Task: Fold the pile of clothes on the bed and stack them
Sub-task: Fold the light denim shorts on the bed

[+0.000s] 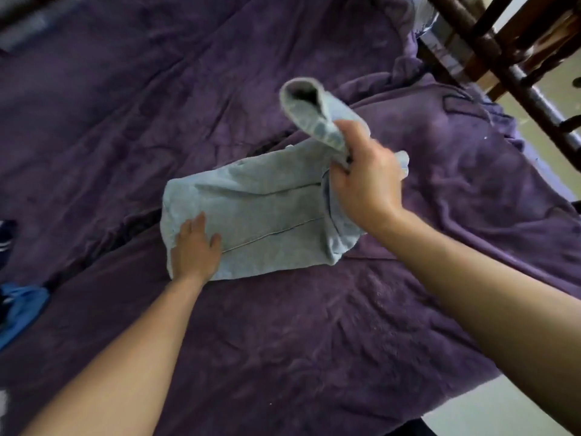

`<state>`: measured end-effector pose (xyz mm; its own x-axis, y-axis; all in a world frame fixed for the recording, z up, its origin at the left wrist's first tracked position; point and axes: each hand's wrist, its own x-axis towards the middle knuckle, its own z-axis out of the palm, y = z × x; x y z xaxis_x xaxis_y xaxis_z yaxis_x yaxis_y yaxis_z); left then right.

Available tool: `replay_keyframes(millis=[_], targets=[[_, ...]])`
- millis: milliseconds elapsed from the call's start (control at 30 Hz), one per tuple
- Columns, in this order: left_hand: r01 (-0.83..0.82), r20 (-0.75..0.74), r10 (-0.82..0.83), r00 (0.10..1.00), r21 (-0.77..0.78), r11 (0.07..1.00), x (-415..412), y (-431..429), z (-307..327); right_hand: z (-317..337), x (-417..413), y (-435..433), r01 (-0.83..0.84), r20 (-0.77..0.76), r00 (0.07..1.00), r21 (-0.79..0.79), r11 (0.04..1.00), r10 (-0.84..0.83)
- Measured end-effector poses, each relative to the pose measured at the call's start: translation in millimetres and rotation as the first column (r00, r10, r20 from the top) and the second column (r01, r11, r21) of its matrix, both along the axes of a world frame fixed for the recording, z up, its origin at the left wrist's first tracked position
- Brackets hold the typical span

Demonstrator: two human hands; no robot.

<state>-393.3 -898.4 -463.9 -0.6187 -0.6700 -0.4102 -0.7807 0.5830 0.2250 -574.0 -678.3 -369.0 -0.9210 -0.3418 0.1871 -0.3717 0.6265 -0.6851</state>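
Nearest us, the rumpled purple blanket (283,341) covers the bed, and at its left edge a crumpled bright blue cloth (22,306) waits, well apart from the work. Just beyond, our left hand (195,247) lies flat, fingers straight, pressing the near left end of the pale grey-blue soft fabric garment (267,209), which rests half-folded in the middle of the bed. Further on, our right hand (361,177) grips a bunched part of the same garment at its right end, and the tube-like open sleeve end (301,102) stands lifted above the blanket. We judge that this loose part has to be laid over the flat body. The risk lies in the pull: if the right hand tugs while the left presses only one corner, the folded layers may slide or open. The bunched cloth may also land twisted and leave a lump, making a poor base for a stack. Farthest off, at the upper right, dark wooden turned rails (518,73) stand beside the bed.
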Motion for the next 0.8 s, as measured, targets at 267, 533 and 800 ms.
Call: replay_keyframes(millis=[267, 533, 800], targets=[[-0.086, -0.049, 0.081, 0.996, -0.120, 0.989, 68, -49, 18, -86, 92, -62, -0.688, 0.482, 0.724, 0.456, 0.564, 0.493], [0.389, -0.202, -0.408, 0.891, -0.128, 0.912, -21, 41, -11, -102, 14, 11, -0.247, 0.165, 0.969, 0.575, 0.780, 0.185], [0.508, 0.127, -0.514, 0.848, 0.078, 0.858, -30, 61, -93, -143, -24, 13, 0.343, 0.683, 0.682, 0.017, 0.939, -0.261]])
